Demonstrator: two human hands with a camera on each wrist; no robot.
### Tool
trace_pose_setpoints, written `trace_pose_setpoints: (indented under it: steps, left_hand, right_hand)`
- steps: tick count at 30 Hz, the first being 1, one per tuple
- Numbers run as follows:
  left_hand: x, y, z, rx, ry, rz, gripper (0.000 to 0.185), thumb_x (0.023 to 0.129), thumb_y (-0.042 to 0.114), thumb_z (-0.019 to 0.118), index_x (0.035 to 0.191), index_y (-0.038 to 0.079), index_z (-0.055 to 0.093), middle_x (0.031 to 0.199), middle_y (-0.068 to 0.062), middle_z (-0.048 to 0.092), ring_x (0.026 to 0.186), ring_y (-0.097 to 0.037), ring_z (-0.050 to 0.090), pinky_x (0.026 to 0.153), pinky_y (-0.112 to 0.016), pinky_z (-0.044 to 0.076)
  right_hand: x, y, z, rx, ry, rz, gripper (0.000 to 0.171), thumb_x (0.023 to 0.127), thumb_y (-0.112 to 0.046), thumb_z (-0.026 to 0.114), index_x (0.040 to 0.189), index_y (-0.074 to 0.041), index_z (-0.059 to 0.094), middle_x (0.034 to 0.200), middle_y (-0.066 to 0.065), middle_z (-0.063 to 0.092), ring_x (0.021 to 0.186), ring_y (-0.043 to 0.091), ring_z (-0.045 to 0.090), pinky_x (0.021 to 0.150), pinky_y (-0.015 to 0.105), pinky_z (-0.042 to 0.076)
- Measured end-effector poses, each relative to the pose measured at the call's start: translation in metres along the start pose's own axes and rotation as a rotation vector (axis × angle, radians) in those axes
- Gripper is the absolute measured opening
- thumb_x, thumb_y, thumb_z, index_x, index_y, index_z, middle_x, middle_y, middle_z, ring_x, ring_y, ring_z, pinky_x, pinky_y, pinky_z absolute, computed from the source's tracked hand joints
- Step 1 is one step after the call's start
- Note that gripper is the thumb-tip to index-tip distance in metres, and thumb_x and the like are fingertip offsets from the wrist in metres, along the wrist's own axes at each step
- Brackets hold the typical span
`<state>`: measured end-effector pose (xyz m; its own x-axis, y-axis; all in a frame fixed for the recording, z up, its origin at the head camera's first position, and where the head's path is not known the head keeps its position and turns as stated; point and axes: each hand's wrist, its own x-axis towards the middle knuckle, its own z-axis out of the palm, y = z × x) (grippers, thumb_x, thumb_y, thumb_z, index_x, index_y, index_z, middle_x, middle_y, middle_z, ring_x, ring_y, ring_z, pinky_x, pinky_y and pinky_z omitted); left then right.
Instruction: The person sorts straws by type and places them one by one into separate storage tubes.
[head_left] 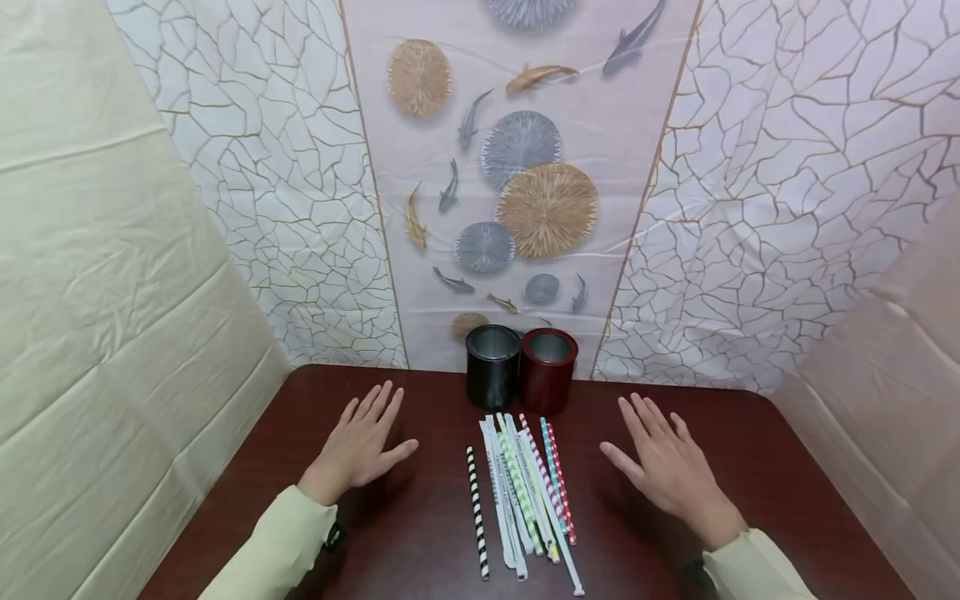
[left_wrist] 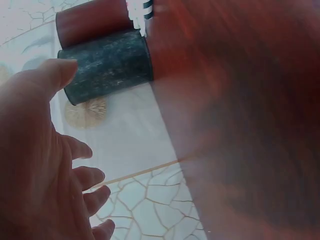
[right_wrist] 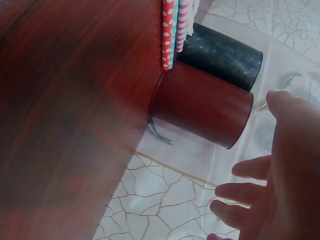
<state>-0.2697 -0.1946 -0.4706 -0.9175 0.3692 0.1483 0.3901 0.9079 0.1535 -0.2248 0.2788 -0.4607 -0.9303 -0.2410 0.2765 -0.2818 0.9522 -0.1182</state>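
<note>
My left hand (head_left: 360,446) is held out over the left part of the table, fingers spread and nothing in it. On the other side my right hand (head_left: 667,462) is likewise spread and holds nothing. Between them lies a loose bundle of straws: a black-and-white striped straw (head_left: 477,512) nearest the left hand, paper-wrapped straws (head_left: 497,492), a green striped straw (head_left: 519,483), a pink striped straw (head_left: 542,467), and a red dotted straw (head_left: 561,483) nearest the right hand. Behind them stand a black can (head_left: 492,375) and a dark red can (head_left: 548,375), side by side and open-topped.
The dark red-brown table (head_left: 420,542) ends at a patterned cloth backdrop (head_left: 465,167) just behind the cans. Pale padded panels rise on the left (head_left: 150,333) and right (head_left: 877,358) sides.
</note>
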Motion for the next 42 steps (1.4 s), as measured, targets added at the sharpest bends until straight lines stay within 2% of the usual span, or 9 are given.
trace_pose_setpoints:
  steps: [6,12,17,22,26,28,30,36,42]
  left_hand:
    - [0.011,0.005,-0.015,0.003,0.008,0.025,0.092,0.103,0.063,0.053,0.167,0.001,0.027,0.175,-0.021,0.023,0.163,-0.041,0.024,0.129,-0.066,0.023]
    - [0.021,0.014,-0.03,0.006,-0.009,0.046,0.091,0.104,0.061,0.052,0.167,-0.001,0.025,0.175,-0.02,0.023,0.164,-0.039,0.022,0.13,-0.065,0.022]
    - [0.032,0.027,-0.041,-0.002,-0.026,0.069,0.089,0.106,0.058,0.05,0.166,-0.003,0.024,0.175,-0.021,0.023,0.164,-0.038,0.021,0.132,-0.061,0.02]
    - [0.053,0.042,-0.052,-0.008,-0.038,0.093,0.09,0.108,0.059,0.047,0.168,-0.001,0.019,0.177,-0.019,0.019,0.165,-0.036,0.018,0.134,-0.056,0.02]
    - [0.074,0.05,-0.058,-0.024,-0.037,0.103,0.091,0.108,0.06,0.045,0.169,0.0,0.015,0.178,-0.018,0.014,0.166,-0.035,0.016,0.134,-0.055,0.021]
    - [0.085,0.054,-0.06,-0.031,-0.033,0.115,0.09,0.109,0.06,0.045,0.168,-0.001,0.015,0.178,-0.019,0.014,0.166,-0.036,0.016,0.134,-0.055,0.022]
    - [0.095,0.058,-0.061,-0.037,-0.031,0.123,0.09,0.109,0.059,0.045,0.168,-0.002,0.015,0.177,-0.02,0.015,0.166,-0.036,0.016,0.134,-0.053,0.021]
    - [0.124,0.072,-0.062,-0.004,-0.028,0.136,0.088,0.11,0.058,0.043,0.167,-0.004,0.016,0.177,-0.022,0.016,0.166,-0.035,0.015,0.135,-0.047,0.019]
    - [0.145,0.082,-0.057,0.02,-0.049,0.124,0.088,0.11,0.059,0.041,0.168,-0.002,0.014,0.178,-0.02,0.013,0.167,-0.033,0.013,0.136,-0.044,0.016]
  right_hand:
    - [0.006,-0.002,-0.006,0.0,0.045,-0.045,0.078,0.105,-0.051,0.059,0.158,0.004,0.043,0.16,0.027,0.047,0.15,0.046,0.044,0.12,0.067,0.037]
    - [0.018,-0.01,-0.02,0.036,0.082,-0.074,0.073,0.105,-0.045,0.064,0.155,0.005,0.046,0.152,0.03,0.055,0.136,0.049,0.056,0.106,0.065,0.052]
    - [0.037,-0.018,-0.037,0.049,0.063,-0.071,0.067,0.105,-0.042,0.065,0.149,0.006,0.052,0.143,0.033,0.059,0.131,0.05,0.059,0.103,0.065,0.054]
    - [0.056,-0.024,-0.05,0.065,0.074,-0.096,0.054,0.104,-0.037,0.067,0.133,0.009,0.063,0.128,0.029,0.067,0.117,0.047,0.066,0.097,0.062,0.057]
    - [0.072,-0.03,-0.054,0.123,0.096,-0.155,0.03,0.102,-0.03,0.072,0.104,0.0,0.069,0.094,0.014,0.07,0.082,0.027,0.066,0.074,0.045,0.059]
    - [0.079,-0.034,-0.055,0.159,0.087,-0.18,0.024,0.1,-0.026,0.074,0.089,-0.007,0.065,0.079,0.005,0.063,0.068,0.016,0.056,0.063,0.035,0.05]
    - [0.084,-0.038,-0.055,0.187,0.061,-0.192,0.024,0.099,-0.023,0.075,0.083,-0.01,0.063,0.073,0.001,0.059,0.063,0.012,0.05,0.06,0.03,0.044]
    - [0.094,-0.049,-0.047,0.231,-0.027,-0.187,0.016,0.096,-0.018,0.077,0.089,-0.005,0.073,0.077,0.001,0.072,0.065,0.007,0.063,0.064,0.032,0.057]
    - [0.1,-0.056,-0.033,0.261,-0.128,-0.165,0.015,0.097,-0.013,0.076,0.089,-0.001,0.071,0.068,0.001,0.063,0.055,0.007,0.053,0.062,0.029,0.051]
